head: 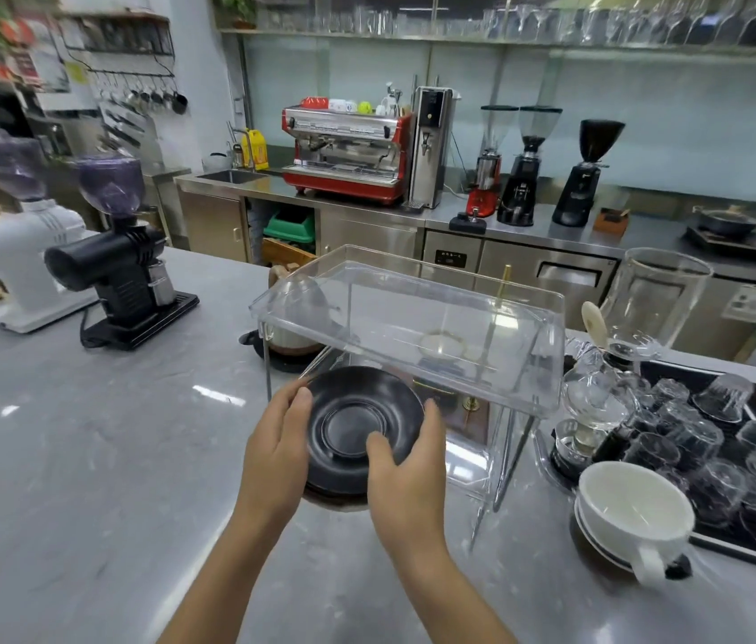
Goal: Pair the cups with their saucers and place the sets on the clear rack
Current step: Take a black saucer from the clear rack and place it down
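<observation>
Both my forearms reach forward over the grey counter (pixel 88 457), and my left hand (pixel 273 450) and right hand (pixel 406 471) hold a black saucer (pixel 357 420) between them. My left fingers (pixel 299 402) curl around its left rim with the thumb on top; my right thumb lies across the saucer's inner ring while the other right fingers wrap the right rim. The saucer is round, so it has no long axis; it faces up, tilted slightly toward me, and seems to sit on more dark saucers under it. It is at the front left corner of the clear rack (pixel 413 318), partly under the rack's upper tray, near a thin leg. Left of the rack the counter lies open. Right of the rack sits a white cup (pixel 633 508) on white saucers (pixel 599 543), touching a black tray (pixel 738 548) of upturned glasses.
</observation>
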`<state>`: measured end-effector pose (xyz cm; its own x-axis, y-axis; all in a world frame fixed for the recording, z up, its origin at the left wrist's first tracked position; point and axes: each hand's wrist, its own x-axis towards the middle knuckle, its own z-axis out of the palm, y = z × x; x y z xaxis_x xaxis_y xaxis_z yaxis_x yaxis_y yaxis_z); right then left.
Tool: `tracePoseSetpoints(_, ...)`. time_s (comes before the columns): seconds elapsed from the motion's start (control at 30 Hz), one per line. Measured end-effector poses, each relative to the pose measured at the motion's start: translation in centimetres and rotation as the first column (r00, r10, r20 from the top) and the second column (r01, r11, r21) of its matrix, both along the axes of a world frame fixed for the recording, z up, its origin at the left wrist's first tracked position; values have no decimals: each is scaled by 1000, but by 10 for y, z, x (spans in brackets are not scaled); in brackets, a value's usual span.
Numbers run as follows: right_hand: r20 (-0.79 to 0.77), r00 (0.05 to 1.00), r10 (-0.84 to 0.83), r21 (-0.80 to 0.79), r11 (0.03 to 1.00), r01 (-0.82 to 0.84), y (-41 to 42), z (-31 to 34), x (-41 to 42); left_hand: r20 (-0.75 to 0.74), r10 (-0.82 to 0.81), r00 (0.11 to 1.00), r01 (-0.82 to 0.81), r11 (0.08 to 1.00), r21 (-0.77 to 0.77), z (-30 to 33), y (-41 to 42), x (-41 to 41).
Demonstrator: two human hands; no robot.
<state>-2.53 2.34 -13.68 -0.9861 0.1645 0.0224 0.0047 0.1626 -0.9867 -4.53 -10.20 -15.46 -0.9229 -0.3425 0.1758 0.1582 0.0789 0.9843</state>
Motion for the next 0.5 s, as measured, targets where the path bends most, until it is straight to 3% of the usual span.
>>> tracePoseSetpoints(0.5, 69, 997, 18, 16, 1000, -19, 5, -25, 70, 59, 38, 998, -38, 999, -14, -24, 1, 79)
